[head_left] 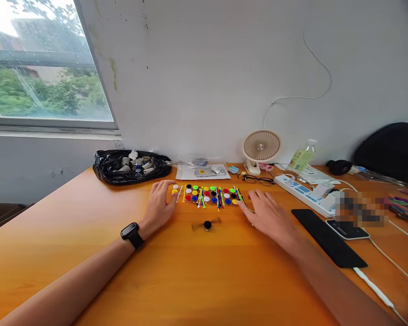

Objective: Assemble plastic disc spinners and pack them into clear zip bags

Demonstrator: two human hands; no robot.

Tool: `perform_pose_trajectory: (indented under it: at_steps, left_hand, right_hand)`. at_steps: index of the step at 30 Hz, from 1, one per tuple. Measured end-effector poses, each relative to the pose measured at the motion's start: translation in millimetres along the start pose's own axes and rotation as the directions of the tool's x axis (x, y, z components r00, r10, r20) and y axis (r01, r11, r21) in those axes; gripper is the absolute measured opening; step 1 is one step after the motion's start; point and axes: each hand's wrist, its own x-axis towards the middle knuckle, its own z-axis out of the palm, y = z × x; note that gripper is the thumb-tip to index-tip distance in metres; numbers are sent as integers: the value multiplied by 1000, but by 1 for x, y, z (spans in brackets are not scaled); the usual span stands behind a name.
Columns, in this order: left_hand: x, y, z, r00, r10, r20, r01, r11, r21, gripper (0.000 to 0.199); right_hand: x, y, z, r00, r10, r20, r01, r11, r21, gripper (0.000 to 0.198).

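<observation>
A row of small coloured discs and thin plastic sticks (207, 195) lies on the orange table (190, 271). My left hand (159, 204), with a black watch on the wrist, rests flat at the row's left end, fingers apart. My right hand (267, 213) lies at the row's right end, fingers spread, fingertips touching a green stick. Between my hands and nearer to me, a small black-centred spinner (207, 225) blurs as it spins on the table.
A black bag of small parts (131, 166) sits at the back left, a clear packet (202, 171) behind the row. A small fan (260, 149), glasses (256, 179), power strip (304, 194), bottle, phones (328, 235) and cables crowd the right.
</observation>
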Motion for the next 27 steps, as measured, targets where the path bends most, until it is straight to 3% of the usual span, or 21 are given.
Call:
perform_pose_trajectory:
  at_steps: [4, 9, 17, 24, 27]
  left_hand:
    - [3, -22, 5, 996, -48, 80, 44, 998, 54, 34]
    - [1, -38, 15, 969, -92, 228, 79, 995, 64, 42]
    - [-4, -34, 18, 933, -51, 355, 5, 992, 130, 48]
    - [-5, -30, 16, 939, -40, 341, -14, 988, 155, 45]
    - [-5, -29, 16, 933, -41, 358, -20, 986, 163, 46]
  right_hand:
    - [-6, 4, 4, 965, 85, 246, -72, 995, -62, 45]
    - [-15, -2, 17, 947, -4, 322, -11, 999, 47, 26]
    - [-22, -26, 13, 935, -257, 244, 168, 928, 333, 19]
    - [-20, -34, 13, 965, -244, 93, 198, 915, 351, 33]
    - [-23, -38, 11, 953, -302, -1, 278, 879, 387, 42]
